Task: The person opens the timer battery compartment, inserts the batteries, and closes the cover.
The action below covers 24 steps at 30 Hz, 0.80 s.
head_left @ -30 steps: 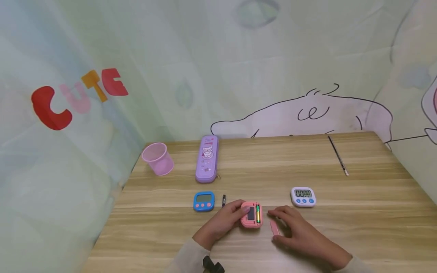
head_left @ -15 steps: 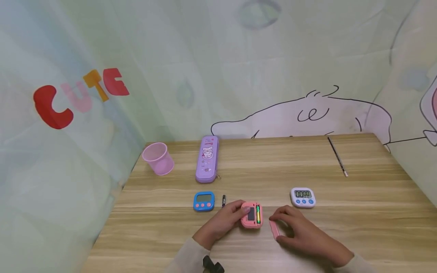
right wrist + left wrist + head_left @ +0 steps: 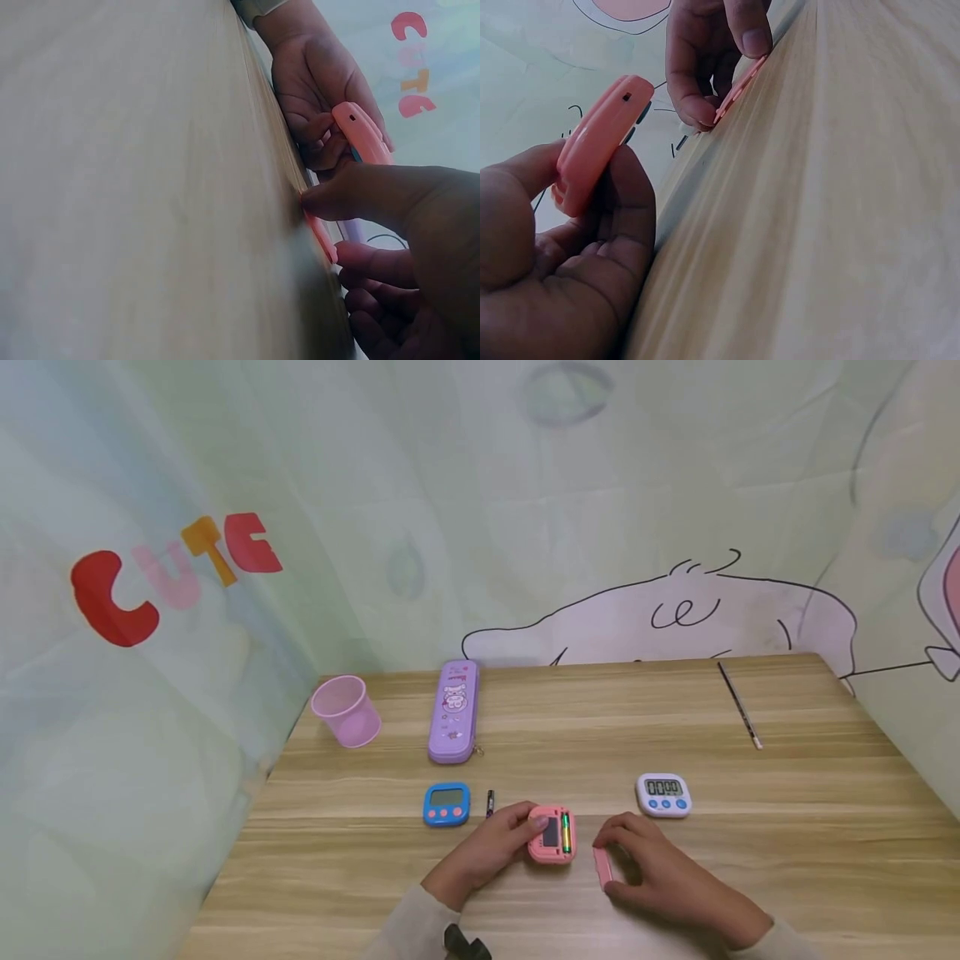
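Observation:
My left hand point(image 3: 487, 850) grips a pink digital timer point(image 3: 551, 858) with its back turned up, thumb across it. A green-gold battery point(image 3: 567, 833) lies in the timer's uncovered compartment. To the right, my right hand point(image 3: 663, 878) pinches a small pink battery cover point(image 3: 603, 868) by its two ends, between thumb and a finger. In the left wrist view, the cover point(image 3: 739, 91) stays low at the tabletop, apart from the raised timer point(image 3: 600, 142). The right wrist view has the cover point(image 3: 321, 238) between thumb and fingertip.
A blue timer point(image 3: 447, 805) and a small black cylinder point(image 3: 491, 802) lie left of the hands. A white timer point(image 3: 663, 796) sits beyond the right hand. Farther back are a pink cup point(image 3: 352, 718), a purple pencil case point(image 3: 453, 718) and a pencil point(image 3: 740, 706).
My right thumb and finger have closed onto the ends of the battery cover, which has shifted only slightly. The left hand and pink timer keep their place.

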Tool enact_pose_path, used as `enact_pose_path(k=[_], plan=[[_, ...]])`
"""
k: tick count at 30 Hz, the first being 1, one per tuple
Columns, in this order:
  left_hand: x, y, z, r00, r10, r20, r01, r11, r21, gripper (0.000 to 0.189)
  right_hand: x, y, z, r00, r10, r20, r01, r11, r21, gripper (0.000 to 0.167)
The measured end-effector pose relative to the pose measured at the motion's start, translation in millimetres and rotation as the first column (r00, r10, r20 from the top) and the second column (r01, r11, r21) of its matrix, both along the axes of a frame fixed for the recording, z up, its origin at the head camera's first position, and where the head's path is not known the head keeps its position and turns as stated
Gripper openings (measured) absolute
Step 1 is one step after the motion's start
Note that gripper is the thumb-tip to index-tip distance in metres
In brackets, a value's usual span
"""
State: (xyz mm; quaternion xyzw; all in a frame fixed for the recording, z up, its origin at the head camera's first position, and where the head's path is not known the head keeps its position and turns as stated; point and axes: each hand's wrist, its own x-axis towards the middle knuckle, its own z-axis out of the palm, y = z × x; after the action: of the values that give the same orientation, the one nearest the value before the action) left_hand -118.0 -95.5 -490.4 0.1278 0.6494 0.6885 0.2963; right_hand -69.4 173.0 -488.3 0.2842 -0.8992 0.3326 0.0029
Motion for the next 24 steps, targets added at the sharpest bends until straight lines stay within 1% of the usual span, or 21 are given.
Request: enact_pose_path(k=[5, 8, 15, 17, 20, 24], plan=[[0.4, 0.5, 0.9, 1.000, -0.003, 0.003, 0.003, 1.000, 0.004, 0.039, 0.6, -1.0, 0.3, 1.000, -0.011, -0.017, 0.011, 1.000, -0.008, 0.045], [0.6, 0.7, 1.8, 1.000, 0.001, 0.003, -0.001, 1.000, 0.001, 0.040, 0.7, -2.0, 0.8, 1.000, -0.025, 0.001, 0.025, 0.999, -0.020, 0.045], [-0.3, 0.6, 0.2, 1.000, 0.002, 0.007, -0.002, 1.000, 0.002, 0.040, -0.9, -4.2, -1.0, 0.991, -0.103, 0.088, 0.110, 0.991, -0.079, 0.043], [-0.2, 0.6, 0.3, 1.000, 0.001, 0.008, -0.002, 1.000, 0.002, 0.040, -1.9, -4.3, -2.9, 0.988, -0.109, 0.106, 0.120, 0.987, -0.106, 0.042], [-0.1, 0.3, 0.3, 1.000, 0.000, 0.008, 0.000, 1.000, 0.004, 0.040, -5.0, -5.0, -5.5, 0.982, -0.107, 0.155, 0.132, 0.978, -0.162, 0.037], [-0.1, 0.0, -0.1, 1.000, 0.000, 0.008, 0.000, 1.000, 0.007, 0.039, -8.5, -7.6, -8.3, 0.967, -0.107, 0.231, 0.166, 0.954, -0.250, 0.035]])
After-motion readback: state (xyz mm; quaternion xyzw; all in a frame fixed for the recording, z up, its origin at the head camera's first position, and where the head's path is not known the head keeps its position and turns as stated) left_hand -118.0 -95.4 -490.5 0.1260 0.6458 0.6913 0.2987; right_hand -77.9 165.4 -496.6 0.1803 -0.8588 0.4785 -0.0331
